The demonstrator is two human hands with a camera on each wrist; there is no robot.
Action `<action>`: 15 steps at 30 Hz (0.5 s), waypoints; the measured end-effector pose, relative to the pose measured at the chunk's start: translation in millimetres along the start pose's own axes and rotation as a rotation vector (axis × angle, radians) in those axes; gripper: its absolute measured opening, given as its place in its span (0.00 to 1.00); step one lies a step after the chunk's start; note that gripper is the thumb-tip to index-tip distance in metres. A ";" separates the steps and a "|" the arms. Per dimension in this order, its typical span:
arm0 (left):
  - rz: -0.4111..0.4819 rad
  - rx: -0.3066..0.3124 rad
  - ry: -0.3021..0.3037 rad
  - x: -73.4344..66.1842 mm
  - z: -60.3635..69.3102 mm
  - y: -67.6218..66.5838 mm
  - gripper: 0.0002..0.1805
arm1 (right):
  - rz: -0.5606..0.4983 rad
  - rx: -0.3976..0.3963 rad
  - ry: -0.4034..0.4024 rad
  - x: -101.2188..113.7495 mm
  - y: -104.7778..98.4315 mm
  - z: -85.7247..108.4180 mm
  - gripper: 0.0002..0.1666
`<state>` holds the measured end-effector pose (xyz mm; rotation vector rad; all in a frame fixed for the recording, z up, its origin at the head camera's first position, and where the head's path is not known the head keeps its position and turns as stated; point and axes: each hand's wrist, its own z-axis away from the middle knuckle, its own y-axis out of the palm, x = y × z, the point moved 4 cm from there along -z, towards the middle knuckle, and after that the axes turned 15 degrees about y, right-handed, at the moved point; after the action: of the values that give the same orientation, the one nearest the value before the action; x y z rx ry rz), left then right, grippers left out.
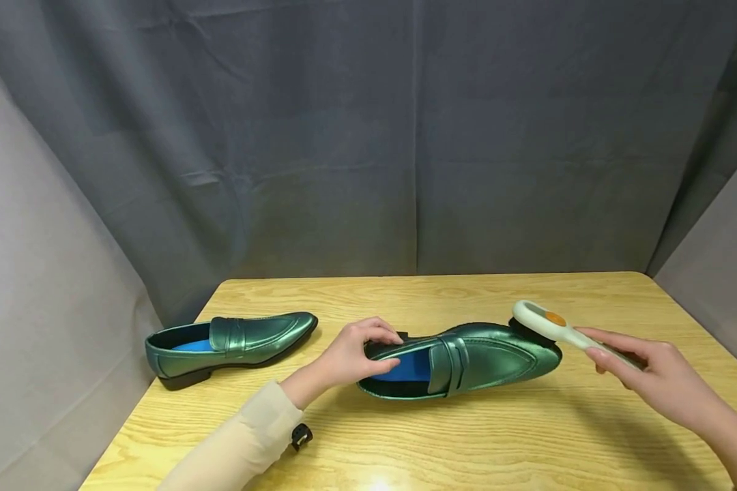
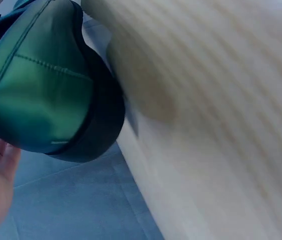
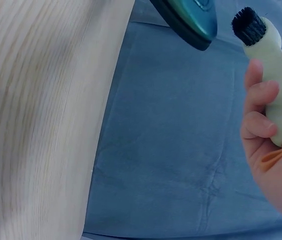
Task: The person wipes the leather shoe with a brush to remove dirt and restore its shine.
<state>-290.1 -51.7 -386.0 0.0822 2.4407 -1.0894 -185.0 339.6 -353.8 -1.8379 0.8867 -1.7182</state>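
Note:
A green metallic loafer [image 1: 497, 358] with a blue insole is tilted, its opening turned toward me. My left hand [image 1: 353, 351] grips it at the heel end, thumb at the opening and fingers over the far rim. The left wrist view shows the rounded heel [image 2: 40, 105] and dark sole close up. In my right hand [image 1: 663, 375] is a pale green shoe brush [image 1: 537, 320], held by its handle. Its black bristles [image 3: 248, 27] overlap the toe's far edge in the head view, while the right wrist view shows a gap between bristles and toe [image 3: 193, 17].
The matching green loafer [image 1: 239, 344] stands upright on the left of the wooden table [image 1: 467, 447], toe pointing right. A small black object [image 1: 301, 435] shows beside the left sleeve. Grey cloth [image 1: 405, 136] hangs behind the table and along both sides.

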 end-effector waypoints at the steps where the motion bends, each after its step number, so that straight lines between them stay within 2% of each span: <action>1: 0.020 0.016 -0.009 0.5 1.4 1.0 0.13 | -0.001 0.001 0.002 0.1 0.0 0.2 0.22; 4: 0.056 0.055 -0.047 1.7 5.6 2.7 0.15 | -0.008 0.005 0.005 0.4 0.3 1.1 0.22; 7: 0.071 0.105 -0.109 3.5 10.0 4.7 0.18 | -0.014 0.003 0.001 0.7 0.3 2.4 0.22; 12: 0.053 0.229 -0.229 8.4 14.7 10.8 0.32 | -0.020 0.005 -0.008 1.3 -1.3 3.7 0.22; 15: 0.027 0.254 -0.262 10.8 13.2 12.7 0.39 | -0.021 0.010 -0.012 1.8 -2.0 3.5 0.22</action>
<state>-291.6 -53.9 -407.2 0.0496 2.0574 -1.3047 -181.3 339.4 -351.5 -1.8554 0.8557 -1.7200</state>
